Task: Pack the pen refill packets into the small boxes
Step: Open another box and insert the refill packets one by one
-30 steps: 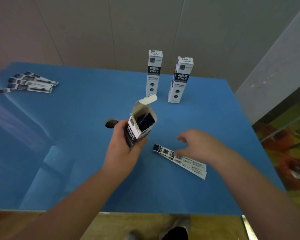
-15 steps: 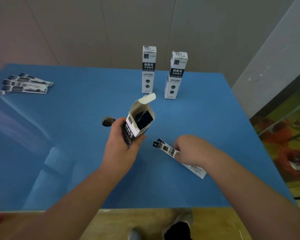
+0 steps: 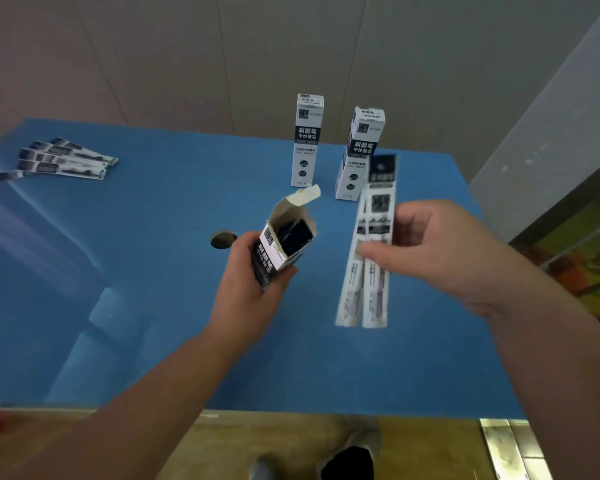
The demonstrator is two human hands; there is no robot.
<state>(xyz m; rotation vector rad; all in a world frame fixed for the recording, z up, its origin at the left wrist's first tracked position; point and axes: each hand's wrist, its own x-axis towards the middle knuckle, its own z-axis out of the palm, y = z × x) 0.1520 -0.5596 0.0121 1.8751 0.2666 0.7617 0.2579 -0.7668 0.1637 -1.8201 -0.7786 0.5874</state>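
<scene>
Blue table (image 3: 153, 271), refill packets (image 3: 371, 244) now lifted, open box (image 3: 284, 244) still held

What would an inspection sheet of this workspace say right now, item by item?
Surface: blue table with a small round hole.
Job's things: open box with dark packets inside, in the left hand; refill packets lifted off the table in the right hand; two closed boxes upright at the back; spare packets fanned out far left.
Clutter: nothing seen.
Grippers: both hands closed on their loads, fingers pinching the packets.
Cables: nothing seen.
Surroundings: plain wall panels; wooden floor; shoes below the table edge.
</scene>
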